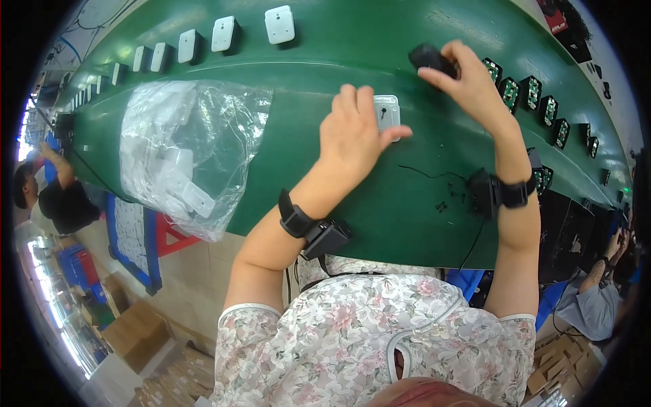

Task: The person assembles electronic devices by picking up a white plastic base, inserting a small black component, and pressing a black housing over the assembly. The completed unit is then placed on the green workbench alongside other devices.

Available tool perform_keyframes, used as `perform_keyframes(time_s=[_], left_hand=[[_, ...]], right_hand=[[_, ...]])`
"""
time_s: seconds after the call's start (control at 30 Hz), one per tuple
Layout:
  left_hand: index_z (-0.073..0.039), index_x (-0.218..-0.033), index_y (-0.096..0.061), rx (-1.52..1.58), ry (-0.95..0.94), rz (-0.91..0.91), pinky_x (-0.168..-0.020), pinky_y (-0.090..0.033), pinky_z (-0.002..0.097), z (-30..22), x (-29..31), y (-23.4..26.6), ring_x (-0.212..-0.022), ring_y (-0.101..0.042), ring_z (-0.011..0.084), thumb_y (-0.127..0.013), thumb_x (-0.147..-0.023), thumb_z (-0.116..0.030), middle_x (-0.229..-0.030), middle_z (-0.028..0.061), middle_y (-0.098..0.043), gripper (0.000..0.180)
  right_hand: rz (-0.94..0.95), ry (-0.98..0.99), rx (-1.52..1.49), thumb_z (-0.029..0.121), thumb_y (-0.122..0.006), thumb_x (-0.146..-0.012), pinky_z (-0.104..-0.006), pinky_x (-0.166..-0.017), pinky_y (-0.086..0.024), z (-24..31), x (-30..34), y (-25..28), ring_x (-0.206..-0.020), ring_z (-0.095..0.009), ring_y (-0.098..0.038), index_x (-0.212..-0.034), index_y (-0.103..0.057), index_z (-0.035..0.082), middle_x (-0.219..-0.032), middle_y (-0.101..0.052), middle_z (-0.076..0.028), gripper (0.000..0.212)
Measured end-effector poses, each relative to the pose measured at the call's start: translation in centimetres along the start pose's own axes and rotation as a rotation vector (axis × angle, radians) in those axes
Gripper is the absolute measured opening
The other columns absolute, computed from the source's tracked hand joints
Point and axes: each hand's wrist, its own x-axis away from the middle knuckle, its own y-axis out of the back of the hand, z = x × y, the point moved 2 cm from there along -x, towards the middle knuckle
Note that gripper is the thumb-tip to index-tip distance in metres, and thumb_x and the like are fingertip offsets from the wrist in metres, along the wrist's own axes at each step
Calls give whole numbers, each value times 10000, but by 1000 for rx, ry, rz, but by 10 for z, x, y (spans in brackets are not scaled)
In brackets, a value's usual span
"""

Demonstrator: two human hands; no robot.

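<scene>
My left hand lies over the left edge of a small pale plastic case on the green table, fingers stretched and thumb spread across the case's near end. A small dark piece shows on the case; whether my palm presses on it is hidden. Higher and to the right, my right hand is closed round a black box-shaped piece, blurred, held between thumb and fingers. Several small black screws lie loose on the table near my right wrist.
A large clear bag of pale plastic parts lies to the left. Pale cases stand in a row along the far left. Black housings with green circuit boards line the right side. A thin black cable crosses the table. Other people sit at both sides.
</scene>
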Motion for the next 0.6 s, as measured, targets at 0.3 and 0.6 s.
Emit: perform_keyframes(time_s=[0.3, 0.6], left_hand=[[-22, -1128, -511, -54, -237, 23, -843, -416, 383, -5, 3, 3, -1014, -499, 293, -713, -712, -76, -1074, 117, -531, 466], [-58, -1249, -519, 305, -246, 54, -956, -408, 396, 19, 0, 17, -1159, -519, 289, -591, -748, 88, -1250, 117, -556, 527]], right_hand=[[94, 83, 126, 208, -698, -789, -358, -904, -448, 22, 69, 13, -1058, -304, -552, -1149, -593, 60, -1125, -596, -115, 403], [-62, 209, -72, 11, -690, -747, -376, -891, -471, 41, 65, 2, -1052, -312, -563, -1155, -569, 25, -1139, -594, -132, 426]])
